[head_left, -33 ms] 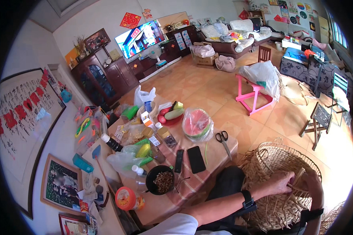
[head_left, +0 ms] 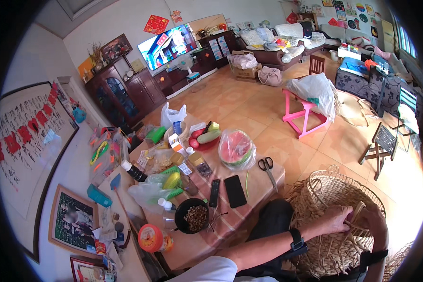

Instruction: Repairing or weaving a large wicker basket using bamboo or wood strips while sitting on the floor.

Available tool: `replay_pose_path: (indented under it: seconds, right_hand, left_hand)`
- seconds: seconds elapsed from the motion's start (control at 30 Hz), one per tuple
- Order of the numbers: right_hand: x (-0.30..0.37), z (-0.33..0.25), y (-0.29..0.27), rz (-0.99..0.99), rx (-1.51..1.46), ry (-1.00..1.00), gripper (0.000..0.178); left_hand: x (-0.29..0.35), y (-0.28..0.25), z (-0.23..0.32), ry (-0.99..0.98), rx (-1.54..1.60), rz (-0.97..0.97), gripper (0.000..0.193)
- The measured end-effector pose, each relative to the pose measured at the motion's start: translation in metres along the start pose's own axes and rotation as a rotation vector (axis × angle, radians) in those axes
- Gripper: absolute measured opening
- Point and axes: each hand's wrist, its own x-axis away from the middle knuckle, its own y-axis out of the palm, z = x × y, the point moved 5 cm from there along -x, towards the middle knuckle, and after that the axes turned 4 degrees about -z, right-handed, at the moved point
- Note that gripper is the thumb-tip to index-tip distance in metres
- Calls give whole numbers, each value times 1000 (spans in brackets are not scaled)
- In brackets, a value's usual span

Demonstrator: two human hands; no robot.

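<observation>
A large woven straw basket [head_left: 325,251] stands at my right, beside my knee. Its upper edge shows a thin bare frame with loose straw ends sticking out around the sides. My left hand [head_left: 336,219] is closed at the near side of this rim, with fingers pinched on a flat straw strand [head_left: 358,210]. Close by on the right, my right hand [head_left: 372,219] curls over the same strand and rim. Its fingertips are partly hidden behind the hand and in shade. A dark band is on each wrist.
On the cloth-covered table [head_left: 263,199] to the left lie scissors [head_left: 268,172], a phone [head_left: 235,191], a remote [head_left: 214,193], a wrapped cut watermelon [head_left: 236,151], a black bowl [head_left: 179,217] and several bottles. A pink stool [head_left: 306,113] and a folding stool [head_left: 380,145] stand beyond the basket.
</observation>
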Motion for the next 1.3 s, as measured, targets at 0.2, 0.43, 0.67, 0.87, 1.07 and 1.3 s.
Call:
replay_pose_path:
  seconds: [0.2, 0.43, 0.67, 0.87, 1.07, 1.3]
  right_hand:
    - [-16, -14, -12, 165, 241, -58, 8]
    - [-22, -2, -26, 314, 893, -545, 14]
    - [-51, 31, -65, 345, 869, -442, 27]
    - [-55, -33, -30, 32, 75, 2, 14]
    - [-48, -51, -92, 446, 162, -525, 25]
    - [-2, -8, -93, 390, 1120, -621, 40]
  left_hand:
    - [3, 4, -1, 50, 42, 70, 38]
    - [4, 7, 1, 19, 70, 51, 34]
    - [0, 15, -2, 69, 28, 97, 30]
    - [5, 9, -3, 43, 7, 95, 29]
    - [4, 11, -6, 28, -12, 91, 28]
    - [1, 13, -4, 93, -98, 93, 28]
